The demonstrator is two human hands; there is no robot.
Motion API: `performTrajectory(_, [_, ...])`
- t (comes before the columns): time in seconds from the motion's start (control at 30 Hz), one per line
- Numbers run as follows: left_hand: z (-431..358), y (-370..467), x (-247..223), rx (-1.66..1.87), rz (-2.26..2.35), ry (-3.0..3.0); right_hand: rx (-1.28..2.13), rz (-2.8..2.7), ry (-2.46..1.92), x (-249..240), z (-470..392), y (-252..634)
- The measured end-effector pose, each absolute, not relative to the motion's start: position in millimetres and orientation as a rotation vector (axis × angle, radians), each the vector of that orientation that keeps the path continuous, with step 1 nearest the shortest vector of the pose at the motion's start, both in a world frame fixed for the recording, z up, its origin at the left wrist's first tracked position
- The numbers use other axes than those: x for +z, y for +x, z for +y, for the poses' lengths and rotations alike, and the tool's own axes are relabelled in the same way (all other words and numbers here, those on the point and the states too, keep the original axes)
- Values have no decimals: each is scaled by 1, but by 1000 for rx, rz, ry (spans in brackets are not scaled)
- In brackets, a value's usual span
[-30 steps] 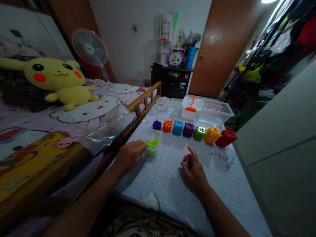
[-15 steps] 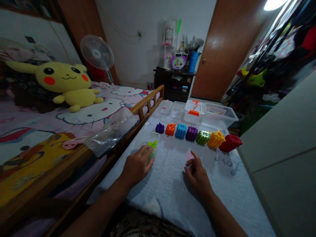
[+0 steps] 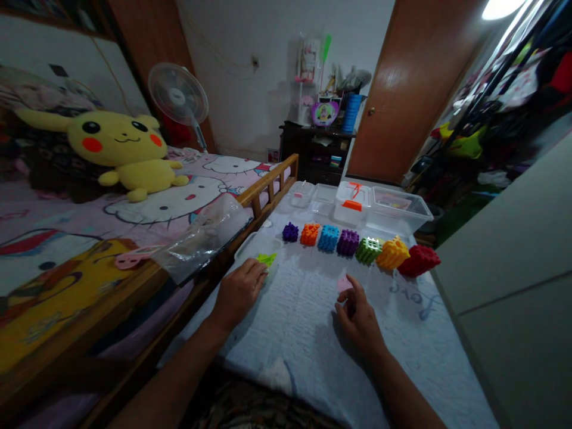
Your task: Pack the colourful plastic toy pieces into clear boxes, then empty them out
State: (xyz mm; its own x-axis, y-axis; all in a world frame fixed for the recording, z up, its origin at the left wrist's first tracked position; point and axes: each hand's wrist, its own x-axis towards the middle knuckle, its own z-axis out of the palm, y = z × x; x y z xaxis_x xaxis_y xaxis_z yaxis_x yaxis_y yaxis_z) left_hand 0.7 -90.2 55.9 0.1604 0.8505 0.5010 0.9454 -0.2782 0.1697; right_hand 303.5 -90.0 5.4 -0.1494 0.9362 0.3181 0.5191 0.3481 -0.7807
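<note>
My left hand [image 3: 241, 292] is closed over the near right side of a shallow clear plastic container [image 3: 245, 241] on the left of the table. Lime-green plastic pieces [image 3: 267, 259] lie in the container just beyond my fingertips; my hand covers part of it. My right hand [image 3: 361, 319] rests on the cloth with nothing in it, its index finger and thumb apart and the other fingers curled. Just past that index finger is a pink patch [image 3: 344, 284] on the cloth.
A row of block clusters spans the table, from dark purple [image 3: 290, 232] to red [image 3: 419, 260]. Behind them stand clear plastic boxes [image 3: 397, 208]. A wooden bed rail [image 3: 268, 193] borders the left side, with a clear plastic bag [image 3: 205, 238] over it.
My left hand has shifted left, and the clear container with the lime-green pieces has moved left too. My right hand holds its pose on the cloth.
</note>
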Motion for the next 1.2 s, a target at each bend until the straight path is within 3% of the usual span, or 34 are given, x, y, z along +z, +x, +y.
performTrajectory(0.63, [-94, -7, 61, -920, -1705, -2163, 636, -1800, -1295, 5, -89, 304])
performTrajectory(0.93, [-61, 46, 116, -1030, -1537, -2411, 634, -1810, -1310, 2, -90, 303])
performTrajectory(1.2, [36, 64, 175, -981, -1757, -2564, 716, -1971, -1348, 8, -79, 303])
